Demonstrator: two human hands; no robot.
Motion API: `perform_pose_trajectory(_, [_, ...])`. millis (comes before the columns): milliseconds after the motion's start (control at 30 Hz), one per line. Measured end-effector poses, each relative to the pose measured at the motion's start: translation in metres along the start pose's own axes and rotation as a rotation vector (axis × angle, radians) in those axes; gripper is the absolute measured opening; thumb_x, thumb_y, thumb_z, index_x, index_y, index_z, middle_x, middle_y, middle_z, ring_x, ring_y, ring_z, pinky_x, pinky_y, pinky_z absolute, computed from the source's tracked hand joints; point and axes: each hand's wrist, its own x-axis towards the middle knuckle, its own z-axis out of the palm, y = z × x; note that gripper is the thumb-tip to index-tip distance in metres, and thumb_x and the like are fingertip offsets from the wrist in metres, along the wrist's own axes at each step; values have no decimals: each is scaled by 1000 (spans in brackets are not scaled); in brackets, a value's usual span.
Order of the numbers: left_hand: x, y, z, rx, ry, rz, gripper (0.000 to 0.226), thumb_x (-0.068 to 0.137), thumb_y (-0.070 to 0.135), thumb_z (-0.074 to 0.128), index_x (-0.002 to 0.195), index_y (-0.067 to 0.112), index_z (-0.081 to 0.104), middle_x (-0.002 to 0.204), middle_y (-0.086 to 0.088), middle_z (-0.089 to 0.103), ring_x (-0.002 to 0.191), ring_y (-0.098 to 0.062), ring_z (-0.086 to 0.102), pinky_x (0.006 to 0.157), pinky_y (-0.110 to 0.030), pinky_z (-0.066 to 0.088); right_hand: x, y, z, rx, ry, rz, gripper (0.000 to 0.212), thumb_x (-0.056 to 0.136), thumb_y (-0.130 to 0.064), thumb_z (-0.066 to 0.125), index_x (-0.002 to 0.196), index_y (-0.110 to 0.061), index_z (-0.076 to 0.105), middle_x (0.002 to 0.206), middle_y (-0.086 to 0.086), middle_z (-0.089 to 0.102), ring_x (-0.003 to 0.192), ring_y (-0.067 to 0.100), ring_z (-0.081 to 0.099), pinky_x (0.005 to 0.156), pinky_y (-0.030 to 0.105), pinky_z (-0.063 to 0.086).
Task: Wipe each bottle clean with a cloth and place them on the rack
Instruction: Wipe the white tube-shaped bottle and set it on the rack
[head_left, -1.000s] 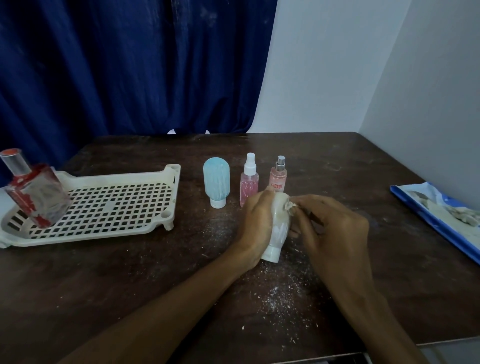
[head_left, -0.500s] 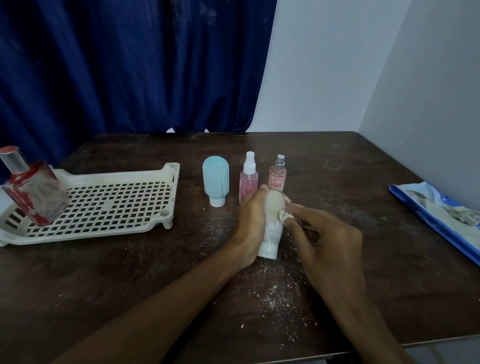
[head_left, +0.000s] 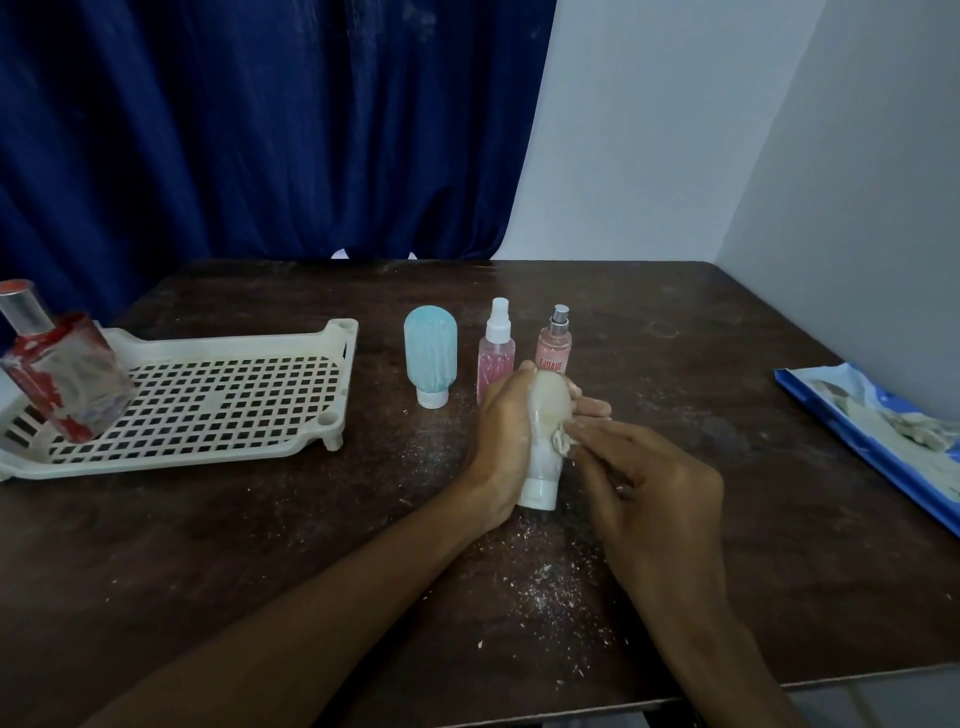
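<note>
My left hand (head_left: 503, 436) grips a white squeeze bottle (head_left: 545, 441) standing cap-down on the dark table. My right hand (head_left: 654, 483) pinches a small crumpled cloth (head_left: 563, 441) against the bottle's right side, about halfway down. Behind them stand a pale blue bottle (head_left: 430, 358), a pink spray bottle with a white top (head_left: 498, 348) and a pink spray bottle with a silver top (head_left: 556, 343). The white slotted rack (head_left: 218, 400) lies at the left, and a red-and-clear perfume bottle (head_left: 57, 369) stands in its left end.
White crumbs and dust (head_left: 545, 587) speckle the table in front of the hands. A blue packet with wipes (head_left: 883, 426) lies by the right edge near the wall. A dark blue curtain (head_left: 260, 130) hangs behind the table.
My right hand has slid the cloth down from the bottle's rounded top to its middle. The left hand keeps its hold on the bottle.
</note>
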Motion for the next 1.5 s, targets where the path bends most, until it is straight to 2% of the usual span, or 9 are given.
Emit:
perform_pose_trajectory(100, [0,1,-2,-36,-11,-16,50,106,29,26,83,-3,58,82,-24,70,76,-32,68,73,-35,57,0,-3,1,-8,-9,-4,27,76,3,79,101,-9,78,101,3,74,95,3,66,90,5,46])
perform_pose_trajectory(267, [1,-2,-2,-18,-12,-14,50,105,29,26,82,0,59,81,-24,70,72,-30,67,73,-36,54,1,0,-4,103,-34,91,27,81,-1,77,102,-18,77,100,-14,70,93,-4,66,82,3,45])
perform_pose_trajectory(467, [2,-2,-4,-39,0,-18,48,105,28,26,85,-1,58,78,-23,70,70,-32,68,69,-35,56,-3,-6,0,98,-60,83,25,82,-2,76,103,-17,78,101,-11,72,91,-3,67,82,14,53])
perform_pose_trajectory(667, [2,-4,-2,-50,2,-5,48,105,28,26,84,-1,58,74,-21,67,69,-33,65,67,-34,55,1,-5,-4,121,-60,135,28,85,-2,74,105,-22,76,98,-18,69,89,-6,66,78,5,47])
perform_pose_trajectory(767, [3,-2,-5,-74,22,-12,48,104,28,26,84,-1,58,72,-20,66,68,-32,68,65,-33,57,-2,-10,-1,125,-67,117,25,86,-4,73,104,-21,76,98,-15,71,87,-4,67,76,15,55])
perform_pose_trajectory(933, [3,-4,-5,-71,17,-50,49,105,31,24,85,1,58,67,-15,62,65,-30,69,63,-30,57,-11,-8,-4,101,-98,99,27,82,-1,76,102,-19,77,97,-11,72,87,-3,67,74,14,54])
perform_pose_trajectory(1067, [0,-5,-2,-151,-52,-94,48,105,35,25,86,3,56,68,-12,58,69,-28,70,68,-32,58,-4,-7,-3,61,-73,84,23,84,-3,75,102,-15,77,99,-6,73,90,3,68,77,22,56])
perform_pose_trajectory(1267, [4,-5,-5,-111,-34,-94,46,105,35,24,88,4,54,72,-11,54,73,-27,69,71,-33,55,-8,-8,-6,22,-99,79,23,81,-1,77,100,-14,78,97,-3,74,87,5,69,79,8,49])
perform_pose_trajectory(1500, [3,-3,-4,-152,-46,-118,44,105,35,25,86,6,52,71,-9,49,70,-24,62,69,-31,55,-2,-11,-2,-3,-106,47,21,82,-2,75,100,-13,77,99,-1,74,93,11,69,81,24,53])
